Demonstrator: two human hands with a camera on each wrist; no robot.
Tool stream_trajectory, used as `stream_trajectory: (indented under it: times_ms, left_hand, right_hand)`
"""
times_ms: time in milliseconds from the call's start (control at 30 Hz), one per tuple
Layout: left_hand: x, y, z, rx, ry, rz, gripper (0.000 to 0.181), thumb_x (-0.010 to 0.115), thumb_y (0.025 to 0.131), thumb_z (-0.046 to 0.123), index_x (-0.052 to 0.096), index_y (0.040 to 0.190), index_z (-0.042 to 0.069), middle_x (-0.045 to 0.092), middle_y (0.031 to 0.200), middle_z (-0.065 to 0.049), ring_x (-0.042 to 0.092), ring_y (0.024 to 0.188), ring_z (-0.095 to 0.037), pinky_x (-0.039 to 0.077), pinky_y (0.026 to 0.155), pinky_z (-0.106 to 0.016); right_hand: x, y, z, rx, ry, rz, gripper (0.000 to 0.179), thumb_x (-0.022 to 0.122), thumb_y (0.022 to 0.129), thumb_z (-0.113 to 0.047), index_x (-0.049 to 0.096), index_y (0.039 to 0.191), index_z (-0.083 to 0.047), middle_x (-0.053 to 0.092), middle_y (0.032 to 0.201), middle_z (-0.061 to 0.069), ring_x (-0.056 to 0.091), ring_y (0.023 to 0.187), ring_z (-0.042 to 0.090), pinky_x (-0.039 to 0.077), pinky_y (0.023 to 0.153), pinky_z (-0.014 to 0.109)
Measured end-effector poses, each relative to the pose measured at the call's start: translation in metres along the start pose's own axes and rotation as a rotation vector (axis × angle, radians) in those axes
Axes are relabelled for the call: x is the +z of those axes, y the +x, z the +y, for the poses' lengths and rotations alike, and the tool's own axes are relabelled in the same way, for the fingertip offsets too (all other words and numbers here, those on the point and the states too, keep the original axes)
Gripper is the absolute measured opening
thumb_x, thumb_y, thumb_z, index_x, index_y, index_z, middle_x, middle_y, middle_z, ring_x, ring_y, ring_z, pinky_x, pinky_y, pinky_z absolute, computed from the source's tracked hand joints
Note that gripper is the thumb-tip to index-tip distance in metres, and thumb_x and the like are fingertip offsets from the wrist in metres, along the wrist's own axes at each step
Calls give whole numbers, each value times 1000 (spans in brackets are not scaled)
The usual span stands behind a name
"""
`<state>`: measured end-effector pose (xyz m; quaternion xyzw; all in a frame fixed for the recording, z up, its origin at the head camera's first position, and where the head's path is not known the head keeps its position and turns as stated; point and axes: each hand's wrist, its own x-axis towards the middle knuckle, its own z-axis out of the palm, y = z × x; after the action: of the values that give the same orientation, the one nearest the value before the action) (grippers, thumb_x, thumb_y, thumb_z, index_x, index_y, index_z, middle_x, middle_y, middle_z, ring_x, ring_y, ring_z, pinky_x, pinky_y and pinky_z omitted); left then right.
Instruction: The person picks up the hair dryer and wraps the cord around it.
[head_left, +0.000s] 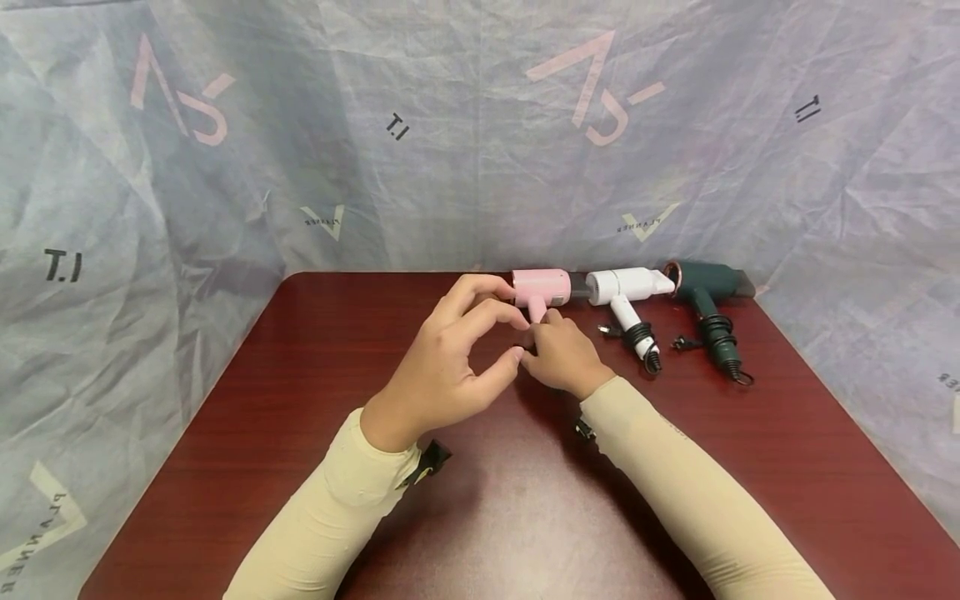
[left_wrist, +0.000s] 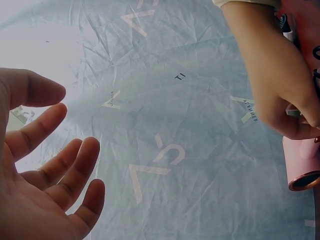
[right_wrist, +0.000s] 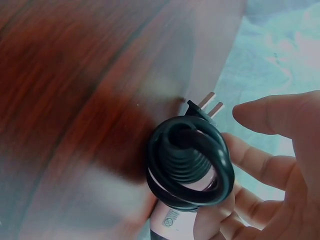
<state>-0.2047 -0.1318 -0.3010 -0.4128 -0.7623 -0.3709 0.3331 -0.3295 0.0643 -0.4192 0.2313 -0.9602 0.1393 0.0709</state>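
A pink hair dryer (head_left: 542, 287) lies near the table's back edge, its dark nozzle pointing right. My right hand (head_left: 561, 354) is at its handle, fingers curled against it, the thumb apart in the right wrist view. Black cord (right_wrist: 220, 165) is coiled round the handle end, and a two-pin plug (right_wrist: 201, 107) sticks out beside the coil. My left hand (head_left: 453, 358) hovers just left of the right one, its fingers loosely bent and holding nothing; its thumb tip is close to the right hand. Much of the pink handle is hidden by the right hand in the head view.
To the right, a white hair dryer (head_left: 630, 287) and a dark green hair dryer (head_left: 708, 283) lie in line with the pink one, cords wound round their handles. The reddish-brown table (head_left: 315, 383) meets a grey printed cloth (head_left: 420, 192) at the back and sides.
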Motion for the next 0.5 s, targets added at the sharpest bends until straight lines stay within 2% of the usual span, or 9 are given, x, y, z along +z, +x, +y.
stream_trajectory:
  times_ms: [333,500]
  left_hand:
    - [-1,0,-2,-7,27,-10,19,68,85,9,70,104,10,57,127,-8,59,118,-18,46,105,-33]
    - [0,1,-1,-8,28,-27,18,68,85,9,70,103,11,58,127,-7,58,119,-19,47,104,-33]
  right_hand:
    - [1,3,0,-16,-9,13,21,69,93,-37,74,87,-17,57,103,11,59,93,36,54,75,51]
    - [2,2,1,-4,-30,-1,28,67,94,-38,74,89,-11,57,106,15,60,96,40,55,78,53]
